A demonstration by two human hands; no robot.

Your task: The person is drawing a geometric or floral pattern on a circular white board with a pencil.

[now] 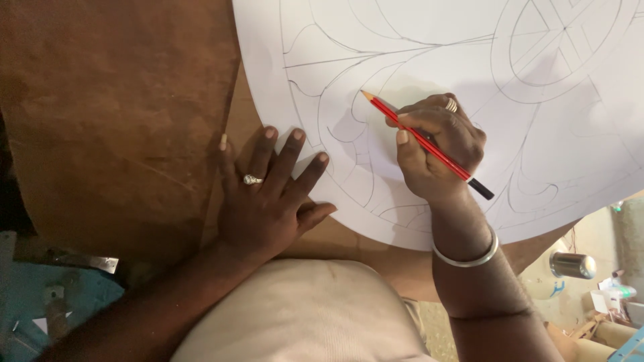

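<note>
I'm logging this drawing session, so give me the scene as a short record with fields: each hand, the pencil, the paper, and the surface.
Left hand: left hand pressed flat, fingers spread, on the edge of the large white paper sheet with curved pencil lines; ring on one finger.
Right hand: right hand in a writing grip on the red wooden pencil with black end; ring and silver bangle worn.
Pencil: tip at the paper, on a curved line.
Surface: brown worn tabletop.
</note>
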